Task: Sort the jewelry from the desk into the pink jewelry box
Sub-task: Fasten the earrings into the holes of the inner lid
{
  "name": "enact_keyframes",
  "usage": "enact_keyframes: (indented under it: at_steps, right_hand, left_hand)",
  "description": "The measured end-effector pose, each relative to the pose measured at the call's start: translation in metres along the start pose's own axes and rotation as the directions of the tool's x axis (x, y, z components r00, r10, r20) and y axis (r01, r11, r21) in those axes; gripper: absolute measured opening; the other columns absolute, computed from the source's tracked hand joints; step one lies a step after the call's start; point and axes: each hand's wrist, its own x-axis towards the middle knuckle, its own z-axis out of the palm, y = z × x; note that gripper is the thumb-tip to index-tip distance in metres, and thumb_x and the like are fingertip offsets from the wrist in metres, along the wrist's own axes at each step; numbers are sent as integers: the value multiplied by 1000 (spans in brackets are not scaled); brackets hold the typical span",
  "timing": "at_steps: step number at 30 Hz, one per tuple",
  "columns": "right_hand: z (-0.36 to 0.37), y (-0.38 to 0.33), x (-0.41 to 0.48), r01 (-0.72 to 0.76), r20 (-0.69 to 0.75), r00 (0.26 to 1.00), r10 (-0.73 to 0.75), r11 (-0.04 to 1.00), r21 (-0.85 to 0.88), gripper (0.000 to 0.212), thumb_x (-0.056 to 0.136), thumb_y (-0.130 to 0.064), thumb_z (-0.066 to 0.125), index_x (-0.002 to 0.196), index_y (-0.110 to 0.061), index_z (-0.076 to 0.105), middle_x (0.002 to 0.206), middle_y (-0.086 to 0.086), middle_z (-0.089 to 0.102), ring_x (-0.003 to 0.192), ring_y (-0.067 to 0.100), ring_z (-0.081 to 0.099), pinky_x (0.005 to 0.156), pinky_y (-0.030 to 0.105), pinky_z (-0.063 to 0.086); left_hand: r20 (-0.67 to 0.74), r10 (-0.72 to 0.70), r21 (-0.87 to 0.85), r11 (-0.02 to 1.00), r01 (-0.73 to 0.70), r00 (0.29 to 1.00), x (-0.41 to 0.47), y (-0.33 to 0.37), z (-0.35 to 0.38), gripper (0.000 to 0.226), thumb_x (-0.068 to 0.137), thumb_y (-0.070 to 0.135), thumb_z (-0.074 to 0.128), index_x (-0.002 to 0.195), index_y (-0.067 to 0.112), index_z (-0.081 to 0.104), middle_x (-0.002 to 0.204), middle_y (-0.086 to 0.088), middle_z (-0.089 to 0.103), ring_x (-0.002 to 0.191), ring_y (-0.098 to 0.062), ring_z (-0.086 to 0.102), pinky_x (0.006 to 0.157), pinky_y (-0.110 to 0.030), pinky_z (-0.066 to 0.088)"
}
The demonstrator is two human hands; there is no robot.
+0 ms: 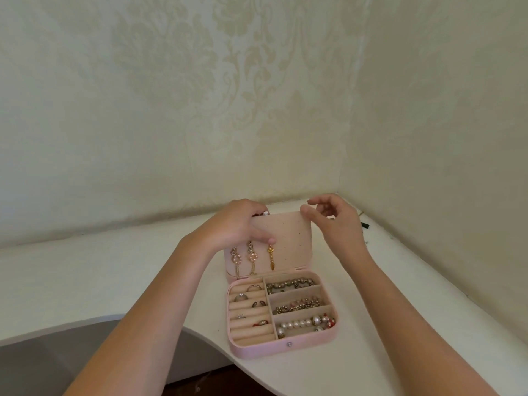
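The pink jewelry box (257, 351) stands open on the white desk (114, 275). Its upright lid (288, 238) carries three dangling earrings (253, 260) on the left. Rings (248, 302) sit in the rolled slots on the left side of the base. Three bead and pearl bracelets (303, 324) fill the compartments on the right. My left hand (240, 221) grips the lid's top left corner, thumb on the inner panel near a gold earring (270, 257). My right hand (331, 218) is at the lid's top right corner, thumb touching the edge and fingers curled above it.
The desk fits into a wallpapered corner (340, 184). A small black object (365, 225) lies by the right wall behind my right hand. The desk's curved front edge (205, 335) runs just left of the box, with dark floor below.
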Motion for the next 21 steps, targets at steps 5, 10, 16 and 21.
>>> enact_keyframes:
  at_steps: [5,10,16,21]
  right_hand:
    - [7,10,-14,-92,269,961,70,993,70,15,86,-25,66,91,-11,69,83,-3,68,72,1,60,64,18,48]
    - [8,12,-19,-97,286,957,56,987,132,13,88,-22,63,93,-11,68,84,-1,69,72,3,63,61,18,50]
    - [5,13,-21,-78,310,950,32,987,138,17,88,-23,64,90,-7,67,82,5,65,73,9,58,64,27,48]
    - [4,14,-20,-52,319,948,10,991,122,19,88,-25,63,91,-6,66,85,13,64,74,13,56,67,32,47]
  left_hand:
    - [2,-26,-19,999,26,1000,0,2,2,29,67,27,82,79,9,63,84,-11,67,75,-23,61,59,-29,38]
    - [-6,-31,-35,999,31,999,0,3,3,30,67,25,83,81,6,65,85,-11,68,78,-27,65,65,-35,47]
    - [-25,-14,1,1000,14,1000,-4,4,5,30,68,25,82,81,7,62,83,-11,66,77,-28,62,61,-30,39]
    - [-21,-24,-13,1000,24,999,-4,7,5,24,68,23,82,78,10,64,80,-6,68,71,-22,62,60,-29,42]
